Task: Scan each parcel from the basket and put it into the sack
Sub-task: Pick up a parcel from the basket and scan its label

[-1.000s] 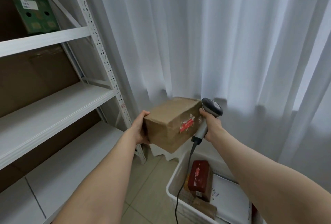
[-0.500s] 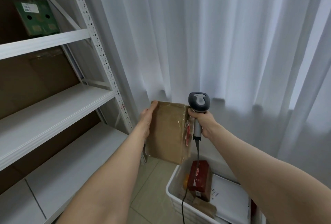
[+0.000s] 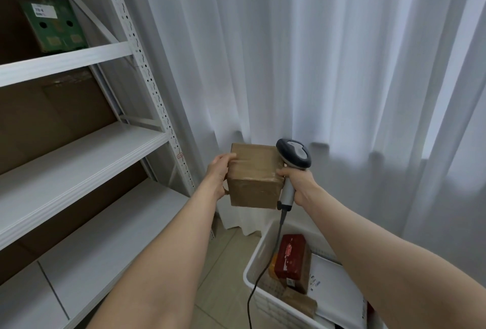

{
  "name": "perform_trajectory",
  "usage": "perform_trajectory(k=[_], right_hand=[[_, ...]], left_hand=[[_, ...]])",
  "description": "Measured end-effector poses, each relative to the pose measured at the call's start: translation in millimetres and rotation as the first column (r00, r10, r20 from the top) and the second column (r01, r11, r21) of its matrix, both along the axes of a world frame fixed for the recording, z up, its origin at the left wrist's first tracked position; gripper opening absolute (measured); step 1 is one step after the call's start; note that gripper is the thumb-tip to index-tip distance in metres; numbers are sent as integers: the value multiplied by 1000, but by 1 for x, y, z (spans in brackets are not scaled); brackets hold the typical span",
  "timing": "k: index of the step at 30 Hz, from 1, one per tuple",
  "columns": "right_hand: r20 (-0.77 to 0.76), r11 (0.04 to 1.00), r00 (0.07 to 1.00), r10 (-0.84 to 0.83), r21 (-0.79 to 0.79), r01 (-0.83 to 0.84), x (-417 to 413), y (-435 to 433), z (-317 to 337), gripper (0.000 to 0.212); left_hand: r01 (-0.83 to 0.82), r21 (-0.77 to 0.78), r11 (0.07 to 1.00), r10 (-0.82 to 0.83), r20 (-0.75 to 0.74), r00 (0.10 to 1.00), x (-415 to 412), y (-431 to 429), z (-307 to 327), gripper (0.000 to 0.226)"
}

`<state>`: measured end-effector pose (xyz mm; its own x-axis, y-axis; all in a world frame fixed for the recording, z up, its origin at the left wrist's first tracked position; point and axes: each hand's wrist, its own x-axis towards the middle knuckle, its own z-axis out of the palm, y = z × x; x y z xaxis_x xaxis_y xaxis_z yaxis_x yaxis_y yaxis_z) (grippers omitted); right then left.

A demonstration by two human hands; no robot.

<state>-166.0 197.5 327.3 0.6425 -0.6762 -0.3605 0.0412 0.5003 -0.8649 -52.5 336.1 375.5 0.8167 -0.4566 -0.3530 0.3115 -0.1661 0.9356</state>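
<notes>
Compared to half a second back, the cardboard parcel [image 3: 253, 176] is flipped round. The red sticker edge is out of sight and a plain taped face points at me now. The scanner [image 3: 294, 154] head also leans off to the right instead of facing me square.

From my remote seat, the parcel hangs in the air above the white basket [image 3: 256, 252], a bit to its left. Left hand [image 3: 219, 175] grips the parcel's left side, fingers [image 3: 231, 156] hooked over the top edge. Right hand [image 3: 299, 184] is clenched round the scanner handle, just beside the parcel's right edge, with one finger touching it.

Scanner cable [image 3: 263, 273] trails down across the basket's left corner. Inside the basket lie a red parcel [image 3: 290, 256], a white mailer [image 3: 331, 284] and a brown packet [image 3: 299, 302].
</notes>
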Motion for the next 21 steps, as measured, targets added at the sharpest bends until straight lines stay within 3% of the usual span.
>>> perform_trajectory(k=[3, 5, 8, 11, 14, 18, 21], right_hand=[[-51, 992, 997, 51, -111, -57, -3, -2, -7, 24], [-57, 982, 993, 107, -153, -114, -6, -2, -10, 30], [-21, 971, 985, 171, -165, -172, -13, -3, -6, 30], [115, 979, 972, 204, -35, -201, -16, -6, -2, 28], [113, 986, 983, 143, 68, -151, -17, -11, -1, 30], [59, 985, 986, 157, 68, -161, -19, -12, -4, 41], [54, 989, 991, 119, 80, -123, -21, -14, -5, 41]], left_hand=[[0, 3, 1000, 1, -155, 988, 2, 2, -2, 59], [-72, 0, 997, 70, -256, 964, 6, 3, -5, 66], [-138, 50, 989, 147, -307, 940, 1, 2, -7, 45], [-136, 95, 986, 159, -310, 937, -5, 2, -7, 21], [-73, 100, 992, 101, -305, 947, -5, 4, -9, 18], [57, 81, 995, -33, -271, 962, -2, 4, -13, 22], [72, 11, 997, -68, -208, 976, -1, 2, -18, 11]])
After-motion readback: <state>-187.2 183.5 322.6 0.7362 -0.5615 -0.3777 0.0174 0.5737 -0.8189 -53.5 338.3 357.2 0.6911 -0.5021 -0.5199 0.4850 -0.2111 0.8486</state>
